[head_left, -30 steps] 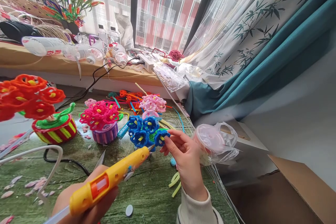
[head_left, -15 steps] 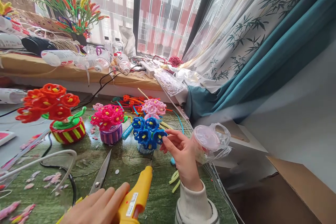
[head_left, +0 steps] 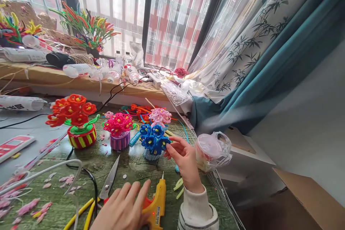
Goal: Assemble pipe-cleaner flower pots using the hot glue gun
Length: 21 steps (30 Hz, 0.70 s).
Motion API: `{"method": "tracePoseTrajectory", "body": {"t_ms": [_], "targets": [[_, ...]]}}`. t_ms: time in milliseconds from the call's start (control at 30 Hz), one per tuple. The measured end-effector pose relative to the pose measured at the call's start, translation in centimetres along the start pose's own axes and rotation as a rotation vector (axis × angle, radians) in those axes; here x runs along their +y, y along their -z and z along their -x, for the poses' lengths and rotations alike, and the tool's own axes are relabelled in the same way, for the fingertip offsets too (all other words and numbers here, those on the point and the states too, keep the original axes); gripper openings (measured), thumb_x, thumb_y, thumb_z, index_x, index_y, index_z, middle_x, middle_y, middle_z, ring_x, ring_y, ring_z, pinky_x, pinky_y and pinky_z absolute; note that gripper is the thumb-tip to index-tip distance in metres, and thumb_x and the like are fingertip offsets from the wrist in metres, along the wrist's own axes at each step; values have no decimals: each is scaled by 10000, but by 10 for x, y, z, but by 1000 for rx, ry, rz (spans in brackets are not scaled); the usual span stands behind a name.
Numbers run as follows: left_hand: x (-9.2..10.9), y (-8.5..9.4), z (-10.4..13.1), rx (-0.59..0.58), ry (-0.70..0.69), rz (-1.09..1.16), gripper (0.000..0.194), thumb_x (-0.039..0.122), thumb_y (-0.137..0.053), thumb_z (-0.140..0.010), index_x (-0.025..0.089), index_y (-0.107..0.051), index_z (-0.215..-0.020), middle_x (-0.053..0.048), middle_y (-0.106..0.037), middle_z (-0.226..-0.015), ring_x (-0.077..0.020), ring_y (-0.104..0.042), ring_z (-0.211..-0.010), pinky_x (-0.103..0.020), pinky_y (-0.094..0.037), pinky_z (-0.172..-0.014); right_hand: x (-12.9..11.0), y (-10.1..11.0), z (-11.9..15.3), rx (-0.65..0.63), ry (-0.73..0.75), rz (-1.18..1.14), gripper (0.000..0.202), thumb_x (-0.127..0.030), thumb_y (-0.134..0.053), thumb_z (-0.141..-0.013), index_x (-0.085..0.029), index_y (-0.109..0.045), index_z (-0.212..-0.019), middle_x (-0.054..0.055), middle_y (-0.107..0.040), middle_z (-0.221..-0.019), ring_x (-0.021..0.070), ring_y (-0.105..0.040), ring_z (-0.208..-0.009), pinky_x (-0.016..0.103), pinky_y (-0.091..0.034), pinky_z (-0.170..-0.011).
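Observation:
My right hand (head_left: 185, 160) pinches the edge of the rightmost bloom on a small bunch of blue pipe-cleaner flowers (head_left: 153, 140) in a pale blue pot. Lower down, my left hand (head_left: 121, 205) has its fingers stretched out over the table, beside a yellow hot glue gun (head_left: 159, 199). The glue gun lies with its nozzle pointing away from me and a small red light on its body. My left thumb is hidden. Left of that hand are yellow-handled scissors (head_left: 111, 178), blades apart from the flowers.
Potted red flowers (head_left: 71, 113) and magenta flowers (head_left: 118, 125) stand to the left, with pink flowers (head_left: 160, 115) behind the blue ones. A plastic-wrapped tub (head_left: 211, 147) is at the table's right edge. Pink scraps (head_left: 28, 206) and a white cable (head_left: 48, 169) lie left.
The view has shifted, so the tabletop things sit further right. My left hand has moved right with fingers more spread, and the glue gun has turned more upright in view. My right hand stays at the blue flowers.

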<state>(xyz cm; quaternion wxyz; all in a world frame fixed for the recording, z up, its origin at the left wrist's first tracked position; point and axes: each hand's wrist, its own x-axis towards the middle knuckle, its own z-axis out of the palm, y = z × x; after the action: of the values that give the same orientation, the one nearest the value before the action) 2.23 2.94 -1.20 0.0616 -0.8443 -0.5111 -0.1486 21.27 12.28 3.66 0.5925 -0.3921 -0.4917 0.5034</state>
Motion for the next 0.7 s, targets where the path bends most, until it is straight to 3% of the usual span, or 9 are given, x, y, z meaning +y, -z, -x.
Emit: {"method": "tracePoseTrajectory", "body": {"t_ms": [67,133,167,300,467,700], "targets": [[-11,21,-28,106,243,266,321,328,-459,-915,214,-687,-1110,-75,-759,-913,-253,-726,-829,-363,-560,-749,-1,0,0,7,7,6,331,-423,-842,-711,-191,-726,-918,14,-730,-671,158,-670,-554,255,-538,-525],[-20,38,-57,219,502,633,336,493,-525,-835,212,-665,-955,-39,-714,-693,-246,-689,-651,-346,-534,-642,-1,0,0,8,13,14,339,-424,-845,-706,-191,-725,-919,15,-730,-668,167,-678,-564,265,-552,-534],[-23,42,-69,238,533,691,360,547,-510,-824,223,-638,-913,-14,-685,-617,-234,-662,-579,-333,-518,-581,-1,0,0,7,15,17,340,-426,-845,-707,-190,-725,-921,16,-730,-669,171,-683,-570,270,-558,-539],[-21,42,-94,295,578,900,461,680,-467,-793,235,-580,-839,-15,-694,-588,-212,-652,-508,-310,-524,-494,0,0,0,8,24,21,336,-430,-845,-711,-193,-728,-919,14,-731,-678,171,-684,-569,273,-562,-543],[-11,32,-95,391,621,1046,452,668,-574,-733,226,-593,-825,-33,-723,-652,-205,-664,-535,-300,-528,-480,1,0,0,38,31,17,332,-418,-850,-710,-193,-731,-923,11,-735,-679,158,-681,-570,258,-547,-558],[-7,34,-95,441,642,1139,433,644,-656,-691,223,-598,-770,-8,-692,-595,-185,-647,-496,-285,-525,-473,0,0,0,52,17,24,356,-431,-854,-700,-188,-725,-925,28,-749,-685,177,-693,-564,271,-548,-534]]}}
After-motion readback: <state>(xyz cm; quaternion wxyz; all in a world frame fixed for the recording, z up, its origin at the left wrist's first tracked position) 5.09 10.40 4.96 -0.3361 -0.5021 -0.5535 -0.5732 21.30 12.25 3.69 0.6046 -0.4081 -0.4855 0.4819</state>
